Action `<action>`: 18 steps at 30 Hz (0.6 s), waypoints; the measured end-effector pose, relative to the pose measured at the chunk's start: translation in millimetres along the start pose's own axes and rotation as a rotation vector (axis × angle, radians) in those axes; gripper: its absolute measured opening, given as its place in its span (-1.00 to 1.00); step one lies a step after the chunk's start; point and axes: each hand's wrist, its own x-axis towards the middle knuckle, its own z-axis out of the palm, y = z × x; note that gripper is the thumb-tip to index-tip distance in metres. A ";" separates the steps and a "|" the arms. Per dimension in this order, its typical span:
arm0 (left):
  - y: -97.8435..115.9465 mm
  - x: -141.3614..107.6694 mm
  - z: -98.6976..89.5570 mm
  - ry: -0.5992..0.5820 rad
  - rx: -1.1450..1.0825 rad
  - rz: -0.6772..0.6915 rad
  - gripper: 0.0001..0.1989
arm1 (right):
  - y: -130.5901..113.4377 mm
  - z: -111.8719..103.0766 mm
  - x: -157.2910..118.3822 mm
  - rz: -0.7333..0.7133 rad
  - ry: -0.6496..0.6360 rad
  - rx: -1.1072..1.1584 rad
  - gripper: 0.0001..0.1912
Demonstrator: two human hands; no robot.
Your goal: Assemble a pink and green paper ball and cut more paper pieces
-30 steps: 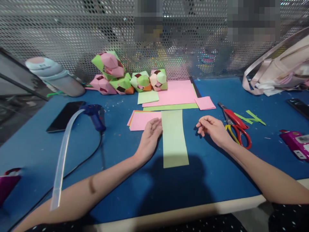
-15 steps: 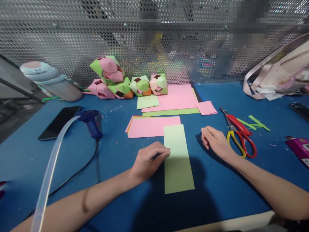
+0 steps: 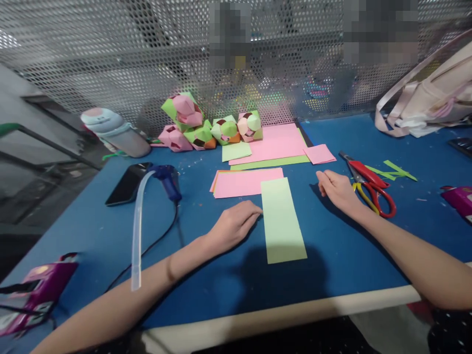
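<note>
A pale green paper strip lies flat on the blue table, its far end overlapping a stack of pink paper. My left hand rests at the strip's left edge, fingers stretched out together and the fingertips at the paper; it holds nothing. To the right of the strip, my right hand lies on the table with its fingers curled in, nothing visible in them. Just beyond that hand are scissors with red and yellow handles, partly behind the wrist, beside thin green paper scraps.
Folded paper shapes stand before a perforated metal screen. Larger pink sheets lie near them. At left are a glue gun with a long clear glue stick, a phone, a bottle and a purple box. A bag sits at right.
The view has shifted, showing more of the table's left side and front edge. My left hand's fingers have straightened from a pinched shape at the strip's edge. My right hand stays curled.
</note>
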 end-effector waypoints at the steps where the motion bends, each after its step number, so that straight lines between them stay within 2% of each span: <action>1: 1.4 -3.8 -3.8 -0.011 0.014 0.011 -0.76 | 1.9 2.3 0.6 -0.019 0.007 -0.022 -0.75; 2: 3.6 -7.9 -8.4 -0.013 0.021 0.011 -0.75 | 3.6 4.7 1.2 -0.041 0.005 -0.046 -0.85; 5: 10.6 -19.2 -27.8 -0.058 -0.007 0.009 -0.78 | 6.8 10.4 1.8 -0.119 -0.036 -0.144 -0.79; 8: 11.5 -27.3 -50.7 -0.201 -0.051 -0.013 -0.78 | 7.9 12.1 0.0 -0.207 -0.087 -0.243 -0.82; 12: 4.8 -41.9 -71.3 -0.155 -0.054 -0.121 -0.82 | 11.4 11.7 -1.8 -0.307 -0.107 -0.302 -0.81; 16: -4.6 -68.5 -83.0 -0.194 -0.082 -0.187 -0.82 | 18.0 13.4 -1.0 -0.364 -0.122 -0.295 -0.81; 18: -8.6 -80.5 -95.5 -0.174 0.022 -0.314 -0.81 | 19.2 14.3 -0.9 -0.367 -0.126 -0.303 -0.81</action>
